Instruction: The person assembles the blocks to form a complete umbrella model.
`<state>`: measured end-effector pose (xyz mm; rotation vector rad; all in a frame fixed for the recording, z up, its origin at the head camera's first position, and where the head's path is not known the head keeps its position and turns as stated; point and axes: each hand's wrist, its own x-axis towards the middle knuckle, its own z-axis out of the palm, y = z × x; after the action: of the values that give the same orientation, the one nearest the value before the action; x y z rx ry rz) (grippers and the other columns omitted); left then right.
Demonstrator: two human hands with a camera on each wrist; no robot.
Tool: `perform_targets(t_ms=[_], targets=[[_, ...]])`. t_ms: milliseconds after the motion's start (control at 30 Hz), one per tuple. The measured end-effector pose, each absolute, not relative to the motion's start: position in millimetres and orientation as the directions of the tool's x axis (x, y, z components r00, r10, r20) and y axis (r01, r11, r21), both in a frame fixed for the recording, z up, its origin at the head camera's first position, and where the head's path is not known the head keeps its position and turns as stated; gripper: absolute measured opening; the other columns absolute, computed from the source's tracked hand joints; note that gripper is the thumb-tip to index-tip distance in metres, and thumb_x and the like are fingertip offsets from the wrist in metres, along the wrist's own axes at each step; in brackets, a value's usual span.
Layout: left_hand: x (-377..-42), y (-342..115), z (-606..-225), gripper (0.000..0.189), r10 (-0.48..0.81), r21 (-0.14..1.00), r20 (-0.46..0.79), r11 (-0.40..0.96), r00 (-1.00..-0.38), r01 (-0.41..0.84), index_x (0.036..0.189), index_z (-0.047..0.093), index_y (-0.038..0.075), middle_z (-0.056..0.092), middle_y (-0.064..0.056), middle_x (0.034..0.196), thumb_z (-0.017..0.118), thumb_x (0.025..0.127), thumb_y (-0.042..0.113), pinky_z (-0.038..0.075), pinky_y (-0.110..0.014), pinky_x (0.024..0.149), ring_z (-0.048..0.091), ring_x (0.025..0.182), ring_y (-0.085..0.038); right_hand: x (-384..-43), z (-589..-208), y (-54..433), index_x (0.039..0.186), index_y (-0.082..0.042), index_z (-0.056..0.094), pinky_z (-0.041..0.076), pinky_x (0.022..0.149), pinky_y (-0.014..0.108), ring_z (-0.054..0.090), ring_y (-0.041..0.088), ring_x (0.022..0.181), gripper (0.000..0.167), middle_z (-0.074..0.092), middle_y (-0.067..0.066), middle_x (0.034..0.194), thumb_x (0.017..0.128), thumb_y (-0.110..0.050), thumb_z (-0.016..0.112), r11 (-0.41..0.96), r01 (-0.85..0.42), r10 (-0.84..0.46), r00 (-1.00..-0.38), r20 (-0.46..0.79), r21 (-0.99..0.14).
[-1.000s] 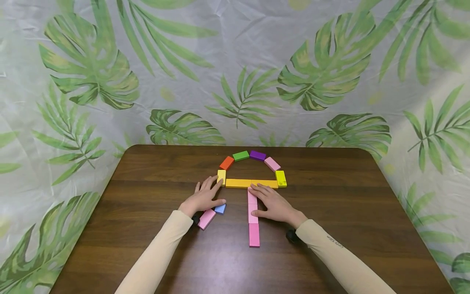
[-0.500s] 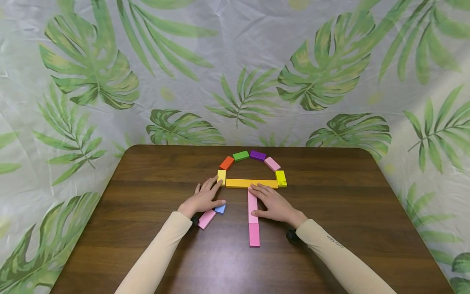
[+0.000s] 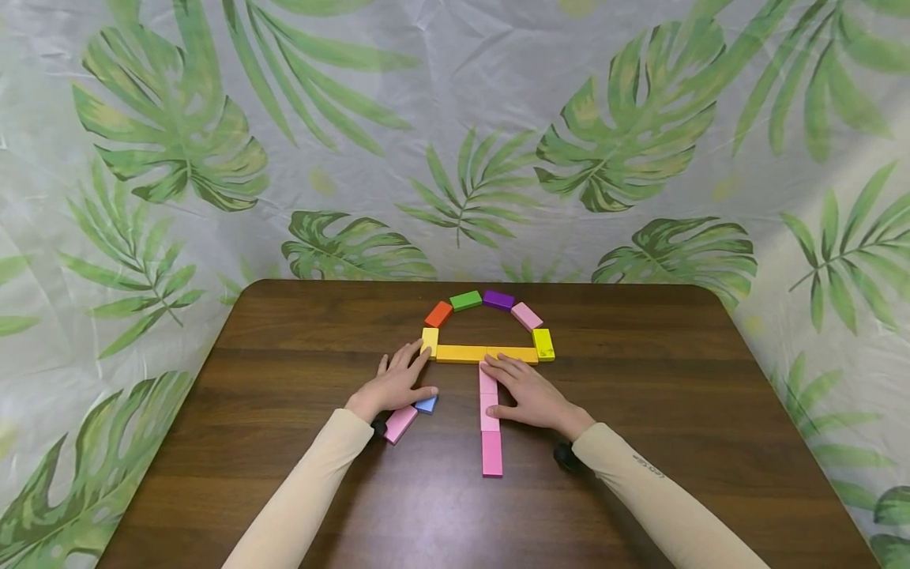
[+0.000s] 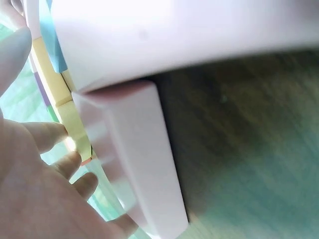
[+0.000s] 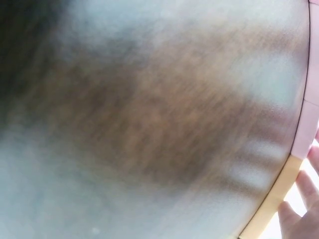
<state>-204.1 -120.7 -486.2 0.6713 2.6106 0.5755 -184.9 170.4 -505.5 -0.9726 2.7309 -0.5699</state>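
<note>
My left hand [image 3: 389, 387] lies with fingers spread, its fingertips at the pale yellow block [image 3: 430, 338]. Its thumb reaches over the blue block [image 3: 426, 405], partly covering it. Beside that wrist a pink block [image 3: 401, 425] lies slanted; the left wrist view shows a pink block [image 4: 144, 164] large and close. My right hand [image 3: 536, 397] rests over a straight column of pink blocks [image 3: 492, 454], thumb on the middle one and fingertips near its top. That column meets a row of two orange blocks [image 3: 460, 354], and the right fingers overlap the row's edge.
Beyond the orange row, red [image 3: 438, 314], green [image 3: 466, 300], purple [image 3: 499, 300], pink [image 3: 527, 315] and bright yellow [image 3: 543, 344] blocks form an arch. All lie on a dark wooden table [image 3: 640, 332]. A leaf-patterned curtain [image 3: 469, 95] hangs behind its far edge.
</note>
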Motion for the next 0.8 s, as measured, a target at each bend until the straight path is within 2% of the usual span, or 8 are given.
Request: perform_targets(t_ms=[200,800], targets=[[-203.4,-121.2,-486.2,0.08,0.524,0.451,-0.26,0.809,-0.811,0.378,0.153,0.016,0.006,0.004,-0.009,0.16,0.055,0.095,0.045,0.001,-0.063,0.108,0.001,0.144,-0.034,-184.8,-503.8,170.1,0.15,-0.01,0.033,0.016,0.113,0.048,0.019,0.029,0.142,0.08,0.029,0.009,0.154,0.087,-0.051,0.061,0.708,-0.562,-0.639,-0.768,-0.048,-0.429],[-203.9,-121.4,-486.1,0.078,0.524,0.447,-0.246,0.808,-0.815,0.384,0.153,0.019,0.006,0.007,-0.011,0.159,0.055,0.095,0.044,0.001,-0.064,0.107,0.002,0.143,-0.036,-184.5,-503.4,169.5,0.15,-0.01,0.032,0.015,0.113,0.047,0.019,0.029,0.142,0.081,0.029,0.009,0.154,0.088,-0.052,0.06,0.713,-0.562,-0.638,-0.768,-0.053,-0.419]])
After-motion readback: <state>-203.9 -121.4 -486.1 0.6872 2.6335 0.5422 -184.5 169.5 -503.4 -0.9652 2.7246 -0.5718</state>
